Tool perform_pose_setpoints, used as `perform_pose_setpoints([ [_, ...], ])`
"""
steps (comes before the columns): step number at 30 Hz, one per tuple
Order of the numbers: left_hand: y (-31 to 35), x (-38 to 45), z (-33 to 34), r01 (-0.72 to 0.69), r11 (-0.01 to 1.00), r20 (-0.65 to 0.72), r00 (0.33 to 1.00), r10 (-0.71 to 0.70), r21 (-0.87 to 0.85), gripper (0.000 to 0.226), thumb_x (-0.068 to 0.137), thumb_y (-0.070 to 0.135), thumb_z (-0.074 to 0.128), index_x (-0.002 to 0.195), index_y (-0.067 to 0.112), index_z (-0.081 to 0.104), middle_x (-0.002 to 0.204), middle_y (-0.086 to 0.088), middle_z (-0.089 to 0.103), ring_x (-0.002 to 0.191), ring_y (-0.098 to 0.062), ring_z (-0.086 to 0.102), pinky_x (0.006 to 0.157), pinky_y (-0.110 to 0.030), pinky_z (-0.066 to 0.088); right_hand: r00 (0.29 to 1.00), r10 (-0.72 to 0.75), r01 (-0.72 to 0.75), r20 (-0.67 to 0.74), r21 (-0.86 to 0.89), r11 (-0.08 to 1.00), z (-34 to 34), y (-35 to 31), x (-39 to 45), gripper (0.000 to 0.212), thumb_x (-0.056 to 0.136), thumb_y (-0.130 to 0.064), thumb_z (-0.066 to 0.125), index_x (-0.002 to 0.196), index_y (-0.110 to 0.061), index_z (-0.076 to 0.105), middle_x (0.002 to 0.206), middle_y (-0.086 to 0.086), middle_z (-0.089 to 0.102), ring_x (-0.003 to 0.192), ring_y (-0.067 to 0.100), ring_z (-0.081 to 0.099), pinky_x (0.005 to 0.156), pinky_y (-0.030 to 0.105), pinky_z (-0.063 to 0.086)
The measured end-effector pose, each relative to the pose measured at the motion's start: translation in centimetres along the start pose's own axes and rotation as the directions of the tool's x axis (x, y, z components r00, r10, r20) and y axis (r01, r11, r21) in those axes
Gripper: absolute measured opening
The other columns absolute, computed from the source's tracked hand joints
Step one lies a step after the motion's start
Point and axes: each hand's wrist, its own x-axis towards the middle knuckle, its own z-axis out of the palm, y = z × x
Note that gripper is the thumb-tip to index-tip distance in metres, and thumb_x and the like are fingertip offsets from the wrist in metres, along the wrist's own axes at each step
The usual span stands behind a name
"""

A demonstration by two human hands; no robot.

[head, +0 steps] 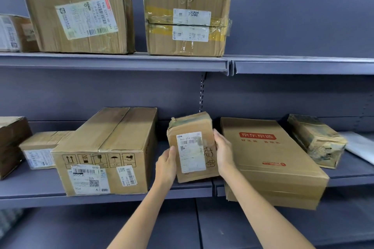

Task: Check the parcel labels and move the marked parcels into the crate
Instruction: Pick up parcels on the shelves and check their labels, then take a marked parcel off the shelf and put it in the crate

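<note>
While both hands, left hand (166,164) and right hand (223,152), clasped the small parcel (193,147) tilted above the shelf (121,194), label-checking seemed underway; next probably reading its marking.

Parcel storeroom or courier pickup point. Grey metal gondola shelving (113,60) with slotted uprights spans the frame. Worn brown cardboard shipping boxes (81,16) sit on both tiers, upper left and lower centre, with white barcode shipping labels (87,18) (QR codes too). No retail goods.
</note>
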Motion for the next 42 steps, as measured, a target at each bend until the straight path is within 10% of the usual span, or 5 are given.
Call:
perform_pose_setpoints([
  [7, -1.8, -1.9, -0.4, 0.03, 0.986, -0.007, 0.999, -0.031, -0.164, 0.03, 0.098, 0.03, 0.037, 0.1, 0.014, 0.063, 0.105, -0.006, 0.068, 0.099, -0.017, 0.063, 0.088, -0.033, 0.051, 0.982, -0.107, 0.138, 0.159, -0.2, 0.97, 0.0, -2.0, 0.0, 0.032, 0.099, -0.028, 0.038, 0.089, -0.036, 0.067, 0.083, -0.024, 0.069, 0.088, -0.005, 0.064, 0.078, 0.017, 0.043],
  [16, 1.2, -5.0, -3.1, -0.194, 0.979, -0.112, 0.973, 0.2, 0.06, 0.035, 0.096, 0.029, 0.043, 0.125, 0.017, 0.058, 0.111, 0.008, 0.066, 0.107, -0.01, 0.059, 0.092, -0.035, 0.051, 0.974, -0.185, 0.187, 0.132, -0.002, 0.982, -1.6, -1.5, -3.3, 0.037, 0.099, -0.017, 0.038, 0.133, -0.008, 0.048, 0.136, 0.001, 0.053, 0.126, 0.008, 0.047, 0.111, 0.03, 0.033],
  [20, 4.8, -7.0, -4.5, -0.338, 0.941, -0.141, 0.93, 0.339, 0.031, 0.028, 0.095, 0.02, 0.048, 0.12, 0.019, 0.061, 0.099, 0.021, 0.064, 0.097, 0.006, 0.058, 0.079, -0.007, 0.046, 0.959, -0.261, 0.246, 0.111, 0.129, 0.96, -2.2, -3.2, -5.6, 0.035, 0.098, -0.019, 0.038, 0.132, -0.018, 0.049, 0.135, -0.008, 0.053, 0.127, 0.002, 0.045, 0.113, 0.032, 0.03],
  [26, 7.3, -9.3, -8.0, -0.45, 0.886, -0.125, 0.891, 0.437, -0.113, 0.034, 0.089, 0.006, 0.057, 0.094, 0.038, 0.067, 0.089, 0.026, 0.07, 0.094, 0.002, 0.065, 0.082, -0.017, 0.051, 0.904, -0.413, 0.369, 0.109, 0.289, 0.883, -1.7, -6.3, -11.2, 0.052, 0.073, -0.042, 0.051, 0.122, -0.024, 0.051, 0.116, -0.023, 0.063, 0.124, -0.003, 0.047, 0.094, 0.009, 0.04],
  [42, 0.3, -14.9, -14.1, -0.164, 0.94, 0.026, 0.983, 0.18, -0.298, 0.025, 0.086, 0.012, 0.061, 0.087, 0.035, 0.07, 0.097, 0.009, 0.073, 0.1, -0.013, 0.066, 0.091, -0.038, 0.052, 0.964, -0.198, 0.229, -0.178, 0.174, 0.958, 2.5, -1.2, -22.6, 0.037, 0.096, -0.004, 0.038, 0.127, -0.019, 0.051, 0.138, -0.002, 0.049, 0.13, 0.009, 0.044, 0.113, 0.035, 0.031],
])
